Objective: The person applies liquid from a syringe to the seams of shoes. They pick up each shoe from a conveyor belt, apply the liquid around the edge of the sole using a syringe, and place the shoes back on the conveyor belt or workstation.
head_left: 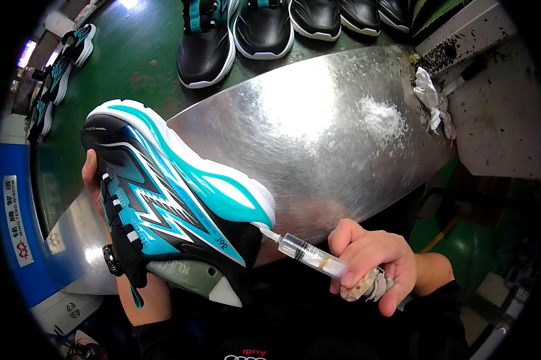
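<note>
Right hand (375,261) gripping syringe (303,252) plus crumpled rag, grip closed; nozzle touching heel seam of teal-black sneaker (174,198). Left hand (93,180) clasping sneaker from behind, just left of syringe grip. Judging work midway: seam being filled, wiping pending.

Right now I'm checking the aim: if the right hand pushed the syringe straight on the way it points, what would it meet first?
The right hand aims the syringe up-left; its tip already seems to touch the teal-and-black shoe at the heel's sole edge.

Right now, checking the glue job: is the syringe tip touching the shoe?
Touching. The head view shows the syringe tip meeting the shoe at its sole edge.
</note>
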